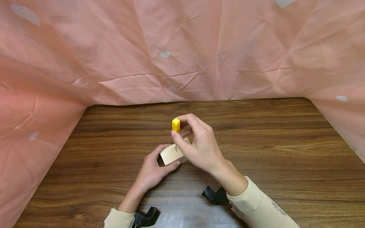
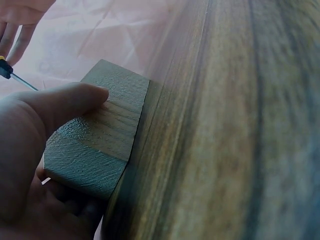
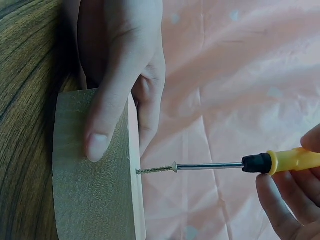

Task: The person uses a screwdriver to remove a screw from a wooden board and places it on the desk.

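Observation:
A pale wooden block (image 1: 170,155) lies on the table in the middle of the head view. My left hand (image 1: 151,171) grips it from the left, with the thumb along its near side. Partway into the block's top stands a screw (image 3: 157,170), most of its thread showing in the right wrist view. The tip of a screwdriver (image 3: 210,165) meets the screw's head, the two in line. My right hand (image 1: 203,147) holds its yellow handle (image 1: 176,125) between thumb and fingers. In the left wrist view, the left thumb (image 2: 75,100) presses on the block's side.
A dark wood-grain table (image 1: 273,133) spreads beneath both hands. Pink cloth (image 1: 199,41) with pale hearts hangs at the back and both sides. Black wrist mounts (image 1: 214,195) jut out by the beige sleeves (image 1: 256,202).

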The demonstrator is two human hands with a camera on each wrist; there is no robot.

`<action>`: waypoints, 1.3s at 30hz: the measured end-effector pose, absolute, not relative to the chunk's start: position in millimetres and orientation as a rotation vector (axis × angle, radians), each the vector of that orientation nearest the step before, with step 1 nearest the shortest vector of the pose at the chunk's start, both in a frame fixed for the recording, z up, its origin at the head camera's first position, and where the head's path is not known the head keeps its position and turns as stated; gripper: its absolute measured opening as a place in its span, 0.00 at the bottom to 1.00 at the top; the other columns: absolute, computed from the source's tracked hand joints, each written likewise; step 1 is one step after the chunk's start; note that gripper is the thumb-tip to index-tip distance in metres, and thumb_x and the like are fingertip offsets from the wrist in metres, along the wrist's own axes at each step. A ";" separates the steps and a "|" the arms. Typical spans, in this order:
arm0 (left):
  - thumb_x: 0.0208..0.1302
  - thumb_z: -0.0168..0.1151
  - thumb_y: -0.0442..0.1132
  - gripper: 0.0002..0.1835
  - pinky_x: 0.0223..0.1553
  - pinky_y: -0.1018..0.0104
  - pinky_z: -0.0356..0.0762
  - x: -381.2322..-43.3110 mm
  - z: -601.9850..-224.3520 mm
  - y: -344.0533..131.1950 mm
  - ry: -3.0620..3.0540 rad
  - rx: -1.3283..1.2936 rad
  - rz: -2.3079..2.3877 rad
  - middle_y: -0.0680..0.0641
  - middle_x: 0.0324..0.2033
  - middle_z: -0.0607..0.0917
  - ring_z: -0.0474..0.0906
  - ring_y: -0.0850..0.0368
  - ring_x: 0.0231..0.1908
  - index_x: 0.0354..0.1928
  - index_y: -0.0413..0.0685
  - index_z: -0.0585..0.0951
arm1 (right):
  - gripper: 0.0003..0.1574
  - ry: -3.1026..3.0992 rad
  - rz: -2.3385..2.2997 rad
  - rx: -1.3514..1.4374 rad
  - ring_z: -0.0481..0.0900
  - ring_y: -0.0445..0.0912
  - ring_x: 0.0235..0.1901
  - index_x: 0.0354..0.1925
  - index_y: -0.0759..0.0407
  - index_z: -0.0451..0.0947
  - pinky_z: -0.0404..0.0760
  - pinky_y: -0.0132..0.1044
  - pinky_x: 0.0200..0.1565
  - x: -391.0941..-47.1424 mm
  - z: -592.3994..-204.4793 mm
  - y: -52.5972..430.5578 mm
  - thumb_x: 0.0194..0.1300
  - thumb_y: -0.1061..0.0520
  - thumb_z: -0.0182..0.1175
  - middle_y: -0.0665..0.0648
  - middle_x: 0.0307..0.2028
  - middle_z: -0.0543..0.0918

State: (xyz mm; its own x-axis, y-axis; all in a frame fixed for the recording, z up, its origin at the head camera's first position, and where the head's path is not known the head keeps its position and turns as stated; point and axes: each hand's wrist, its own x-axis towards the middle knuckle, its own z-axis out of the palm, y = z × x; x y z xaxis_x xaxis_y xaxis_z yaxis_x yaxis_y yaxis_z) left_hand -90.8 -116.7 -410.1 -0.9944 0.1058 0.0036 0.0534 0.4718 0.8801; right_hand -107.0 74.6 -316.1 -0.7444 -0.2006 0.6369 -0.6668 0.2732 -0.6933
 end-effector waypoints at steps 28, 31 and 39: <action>0.58 0.83 0.46 0.28 0.51 0.58 0.75 -89.8 -408.9 -116.2 2.649 0.150 1.581 0.51 0.45 0.89 0.80 0.57 0.45 0.61 0.64 0.85 | 0.14 -2.155 1.443 0.752 0.87 0.44 0.41 0.48 0.59 0.80 0.88 0.35 0.44 -105.9 -315.8 75.0 0.63 0.67 0.64 0.52 0.41 0.84; 0.58 0.83 0.45 0.29 0.52 0.57 0.75 -90.5 -409.3 -115.8 2.653 0.144 1.579 0.51 0.45 0.89 0.80 0.57 0.45 0.61 0.65 0.84 | 0.11 -2.143 1.419 0.749 0.85 0.44 0.40 0.47 0.59 0.80 0.88 0.35 0.44 -107.3 -316.8 74.6 0.66 0.65 0.66 0.53 0.41 0.80; 0.58 0.83 0.47 0.29 0.53 0.57 0.74 -89.7 -407.2 -115.7 2.655 0.140 1.568 0.51 0.47 0.89 0.80 0.57 0.46 0.61 0.63 0.85 | 0.17 -2.131 1.470 0.758 0.85 0.44 0.41 0.51 0.63 0.80 0.88 0.33 0.43 -108.7 -316.7 73.9 0.65 0.66 0.70 0.55 0.42 0.82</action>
